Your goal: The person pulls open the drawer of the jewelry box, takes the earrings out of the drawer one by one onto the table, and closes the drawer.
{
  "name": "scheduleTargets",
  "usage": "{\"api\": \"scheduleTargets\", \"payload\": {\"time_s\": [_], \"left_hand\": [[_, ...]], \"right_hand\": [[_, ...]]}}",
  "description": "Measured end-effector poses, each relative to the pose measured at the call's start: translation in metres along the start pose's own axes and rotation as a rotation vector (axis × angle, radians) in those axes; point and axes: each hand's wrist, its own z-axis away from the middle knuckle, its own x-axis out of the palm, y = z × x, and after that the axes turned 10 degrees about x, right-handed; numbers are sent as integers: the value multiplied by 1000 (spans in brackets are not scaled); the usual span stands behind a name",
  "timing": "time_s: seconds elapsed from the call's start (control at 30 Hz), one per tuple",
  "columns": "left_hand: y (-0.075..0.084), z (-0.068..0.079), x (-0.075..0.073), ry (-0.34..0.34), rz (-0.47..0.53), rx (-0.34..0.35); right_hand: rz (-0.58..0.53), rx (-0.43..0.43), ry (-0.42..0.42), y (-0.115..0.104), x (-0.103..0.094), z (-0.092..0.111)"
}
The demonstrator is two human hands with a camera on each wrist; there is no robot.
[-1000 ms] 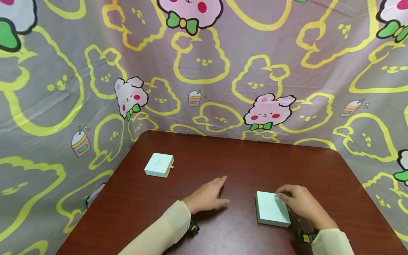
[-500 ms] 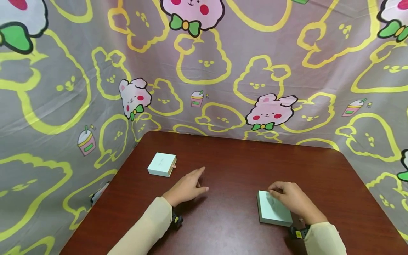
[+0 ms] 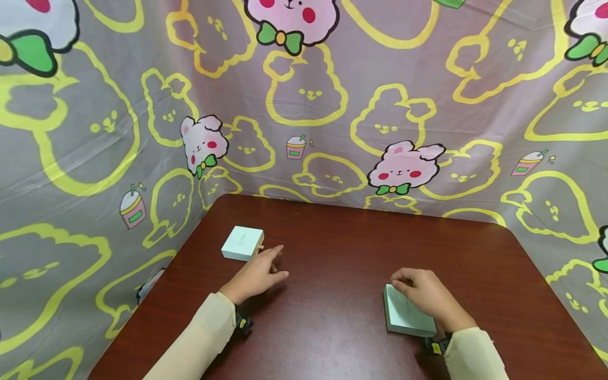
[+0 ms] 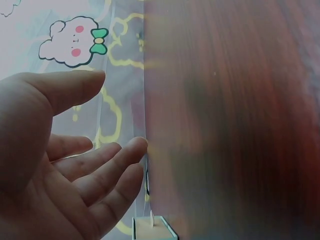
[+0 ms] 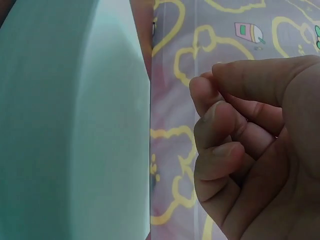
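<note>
At the far left of the reddish-brown table (image 3: 328, 306), the head view shows a pale mint box (image 3: 241, 243) with lettering on its top and a small pull tab (image 3: 260, 247) on its right side. Just beside its near right corner is the left hand (image 3: 254, 277), palm down, thumb and fingers apart. Well apart from it, on the right, lies a second mint box (image 3: 410, 319), and the right hand (image 3: 425, 293) is over its far edge, partly covering it. Both arms have pale sleeves (image 3: 199, 332) and dark wrist devices (image 3: 243, 324). Behind hangs a grey curtain (image 3: 328, 137) printed with yellow bear outlines and rabbit faces.

From the left wrist, the left fingers spread loosely above the tabletop; the tabbed end of the first box shows at the bottom edge.

From the right wrist, the right fingers curl inward, thumb tip against the index finger, apart from the second box, which fills the left side.
</note>
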Motion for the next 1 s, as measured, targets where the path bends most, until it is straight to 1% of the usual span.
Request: {"api": "scheduleTargets", "payload": {"time_s": [0.13, 0.33, 0.43, 0.53, 0.67, 0.87, 1.0], "left_hand": [[-2, 3, -2, 11, -10, -9], [-5, 8, -6, 26, -30, -28], [-7, 11, -10, 47, -32, -34], [-10, 12, -15, 60, -19, -41], [-14, 12, -21, 78, -27, -32], [-21, 13, -30, 116, -54, -6], [-26, 14, -33, 135, -65, -21]], "right_hand": [[9, -23, -6, -4, 0, -2], [25, -59, 21, -11, 3, -6], [20, -69, 27, -15, 7, -8], [7, -57, 18, -19, 12, -9], [-6, -47, 1, -24, 20, -9], [10, -97, -7, -29, 28, -11], [1, -104, -5, -31, 29, -12]]}}
